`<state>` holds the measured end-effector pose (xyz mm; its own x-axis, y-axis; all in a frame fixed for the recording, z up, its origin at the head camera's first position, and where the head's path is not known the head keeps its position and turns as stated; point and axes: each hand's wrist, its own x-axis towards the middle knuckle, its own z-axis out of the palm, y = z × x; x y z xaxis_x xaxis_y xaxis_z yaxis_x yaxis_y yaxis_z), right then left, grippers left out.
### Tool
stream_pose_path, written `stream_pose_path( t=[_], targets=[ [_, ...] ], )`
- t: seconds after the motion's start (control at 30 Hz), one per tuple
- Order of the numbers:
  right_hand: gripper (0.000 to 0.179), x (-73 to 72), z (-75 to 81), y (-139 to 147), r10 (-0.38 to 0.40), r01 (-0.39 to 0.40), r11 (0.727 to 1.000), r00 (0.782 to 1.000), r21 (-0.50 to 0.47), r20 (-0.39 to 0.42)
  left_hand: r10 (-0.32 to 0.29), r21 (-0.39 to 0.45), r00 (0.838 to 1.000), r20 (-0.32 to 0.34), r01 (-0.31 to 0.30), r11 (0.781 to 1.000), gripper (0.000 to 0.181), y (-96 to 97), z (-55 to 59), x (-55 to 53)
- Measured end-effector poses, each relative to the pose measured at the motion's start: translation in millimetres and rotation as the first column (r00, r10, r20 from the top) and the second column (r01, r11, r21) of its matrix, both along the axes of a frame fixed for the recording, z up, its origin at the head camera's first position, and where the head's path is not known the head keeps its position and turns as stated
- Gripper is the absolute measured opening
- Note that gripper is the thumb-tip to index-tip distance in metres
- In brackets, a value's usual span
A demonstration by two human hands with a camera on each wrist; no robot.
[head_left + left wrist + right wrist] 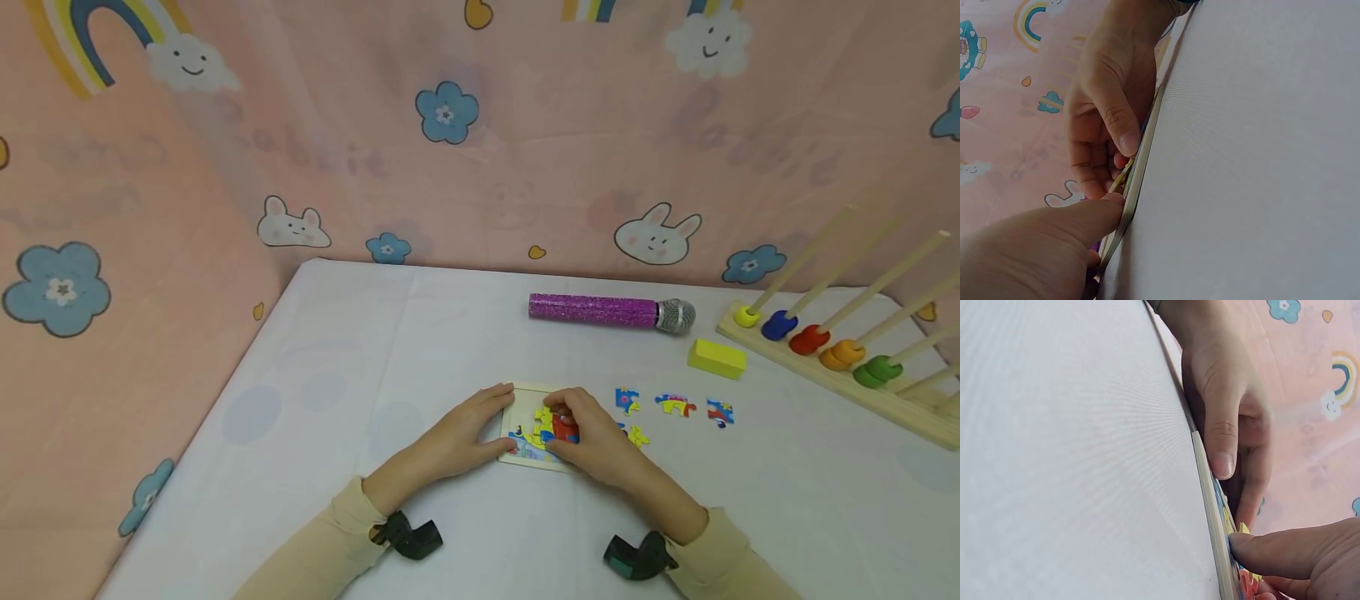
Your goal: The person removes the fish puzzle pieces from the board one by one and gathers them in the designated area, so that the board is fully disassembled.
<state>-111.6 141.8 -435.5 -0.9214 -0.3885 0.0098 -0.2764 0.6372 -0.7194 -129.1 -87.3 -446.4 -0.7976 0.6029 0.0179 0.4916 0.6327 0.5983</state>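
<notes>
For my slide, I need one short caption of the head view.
Left hand holds a puzzle tray; right hand pinches a piece, with loose pieces alongside.

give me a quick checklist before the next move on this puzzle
1. Left grip on the puzzle tray: ok, holding its left edge.
2. Right grip on a puzzle piece: ok, pinched.
3. That piece lying flat: not ok, it looks tilted in the right wrist view.
4. Its fit in the gap: cannot tell, the right grip covers the spot.
5. Loose pieces in sight: ok, right of the tray, one partly hidden.
6. Microphone and yellow block apart from the tray: ok.
</notes>
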Motion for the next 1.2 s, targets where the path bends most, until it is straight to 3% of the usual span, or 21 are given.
stream_pose_path(
  t=[0.77,1.2],
  targets=[
    [0.047,-1.7,-1.7,-0.4,-0.001,0.001,0.999,1.000,-0.050,0.001,-0.003,0.008,1.000,-0.006,0.003,1.000,0.065,-0.8,-2.0,-0.7],
    [0.046,1.0,-3.5,-0.3,-0.025,0.024,1.000,0.999,-0.019,-0.038,-0.008,0.011,1.000,-0.004,0.008,1.000,0.065,-0.4,0.2,0.4]
  ],
)
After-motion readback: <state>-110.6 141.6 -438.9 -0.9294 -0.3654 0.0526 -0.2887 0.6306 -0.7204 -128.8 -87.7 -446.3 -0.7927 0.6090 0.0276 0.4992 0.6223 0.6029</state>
